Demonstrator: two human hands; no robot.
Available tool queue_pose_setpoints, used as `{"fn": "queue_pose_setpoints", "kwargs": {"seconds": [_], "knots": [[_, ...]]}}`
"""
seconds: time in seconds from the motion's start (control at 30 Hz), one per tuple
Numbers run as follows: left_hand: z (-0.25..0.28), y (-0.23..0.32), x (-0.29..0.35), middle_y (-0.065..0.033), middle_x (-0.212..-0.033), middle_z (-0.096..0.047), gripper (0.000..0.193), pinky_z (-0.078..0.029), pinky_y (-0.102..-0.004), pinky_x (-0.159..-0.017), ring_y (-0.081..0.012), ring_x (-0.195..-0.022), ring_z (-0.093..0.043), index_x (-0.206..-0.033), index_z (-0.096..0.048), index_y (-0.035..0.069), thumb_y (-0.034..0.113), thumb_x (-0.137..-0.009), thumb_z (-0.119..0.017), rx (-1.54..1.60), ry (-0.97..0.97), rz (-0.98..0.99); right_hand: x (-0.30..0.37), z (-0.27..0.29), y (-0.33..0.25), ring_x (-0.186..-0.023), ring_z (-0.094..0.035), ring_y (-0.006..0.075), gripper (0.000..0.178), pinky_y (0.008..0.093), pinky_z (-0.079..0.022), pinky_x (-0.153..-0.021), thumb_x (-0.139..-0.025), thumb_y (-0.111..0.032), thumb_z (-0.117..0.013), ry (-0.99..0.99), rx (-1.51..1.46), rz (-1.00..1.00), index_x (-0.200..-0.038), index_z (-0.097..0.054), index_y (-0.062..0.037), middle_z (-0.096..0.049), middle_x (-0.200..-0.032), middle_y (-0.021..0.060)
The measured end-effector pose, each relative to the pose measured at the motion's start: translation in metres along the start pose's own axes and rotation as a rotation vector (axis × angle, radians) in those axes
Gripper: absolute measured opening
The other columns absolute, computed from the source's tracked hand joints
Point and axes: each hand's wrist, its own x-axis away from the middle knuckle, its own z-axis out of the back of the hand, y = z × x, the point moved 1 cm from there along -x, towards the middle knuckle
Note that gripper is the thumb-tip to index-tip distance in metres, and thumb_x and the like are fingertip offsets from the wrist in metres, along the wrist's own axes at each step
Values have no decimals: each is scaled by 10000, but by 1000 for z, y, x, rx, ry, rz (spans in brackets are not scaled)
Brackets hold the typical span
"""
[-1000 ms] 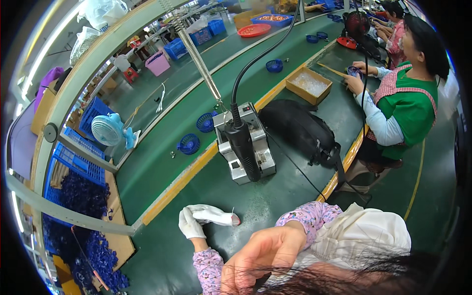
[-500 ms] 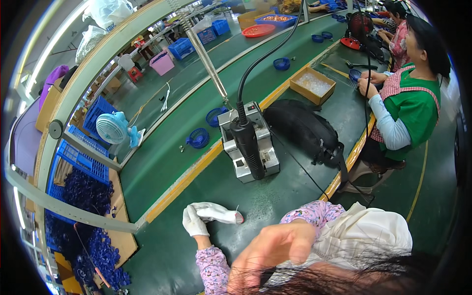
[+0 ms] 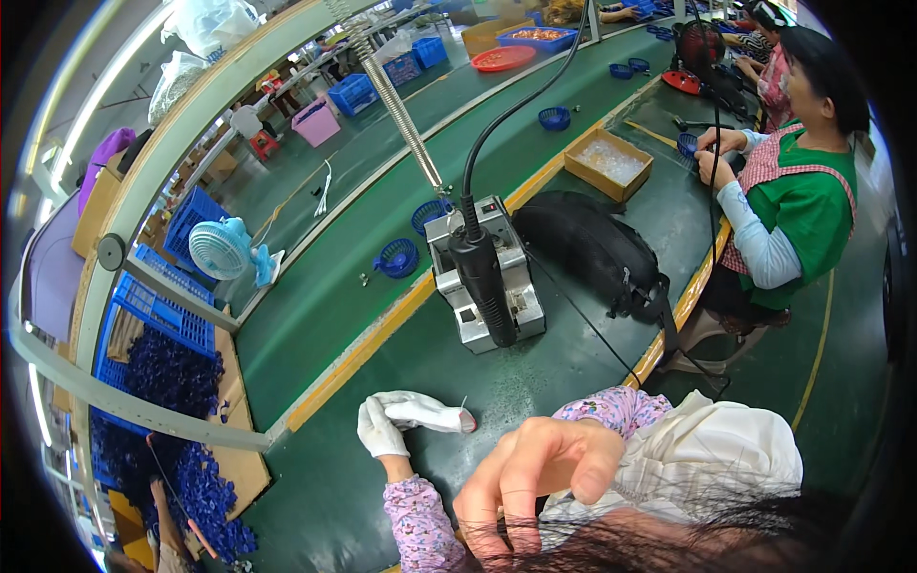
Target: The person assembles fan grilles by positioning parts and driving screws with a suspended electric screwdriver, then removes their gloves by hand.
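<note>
My left hand (image 3: 382, 432) wears a white glove and rests over the green worktop. Its fingers are closed on the end of another white glove (image 3: 427, 413), which stretches to the right, with a reddish cuff edge and a loose thread. My right hand (image 3: 540, 470) is bare and raised close to the camera, with fingers bent but apart and nothing visible in them. Some hair partly covers its lower side. Beyond the gloves stands a metal-cased device (image 3: 492, 286) with a black cylindrical tool (image 3: 480, 282) hanging from a coiled spring.
A black bag (image 3: 587, 253) and a box of clear pieces (image 3: 608, 162) lie farther right. A co-worker in green (image 3: 812, 201) sits there, handling a blue basket. Blue baskets (image 3: 396, 258) ride the green belt. At left are blue parts (image 3: 196, 482) and another person's arm (image 3: 170, 525).
My right hand has shifted slightly right, its fingers now showing more clearly. The baskets on the belt have moved right. Another person's arm has come into view at lower left.
</note>
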Motion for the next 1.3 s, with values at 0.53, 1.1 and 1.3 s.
{"fn": "queue_pose_setpoints", "kwargs": {"seconds": [0.53, 1.1, 1.3], "knots": [[2, -2, -2, -62, -712, -639, 339, -434, -202, -486, -92, -568, -552, -784, -581, 16, 230, -975, -402, -19, -17, -33, -8, -9, -3, -857, -535, 334, 475, 417, -436, -718, -873, -424, -525, 145, 101, 169, -897, -637, 38, -583, -922, 207], [3, -3, -2, -55, -707, -635, 331, -439, -213, -509, -96, -583, -553, -772, -587, 25, 225, -969, -413, -26, 1, -42, -5, 2, 4, -1013, -513, 364, 515, 452, -419, -845, -868, -407, -512, 15, 19, 204, -1027, -587, 77, -525, -1097, 274], [2, -1, -1, -55, -709, -636, 343, -439, -211, -511, -96, -583, -554, -770, -588, 22, 232, -972, -407, -3, -15, -13, -7, -1, 4, -1010, -521, 346, 511, 453, -423, -847, -865, -403, -517, 54, 28, 178, -1024, -587, 78, -534, -1083, 257]]}}
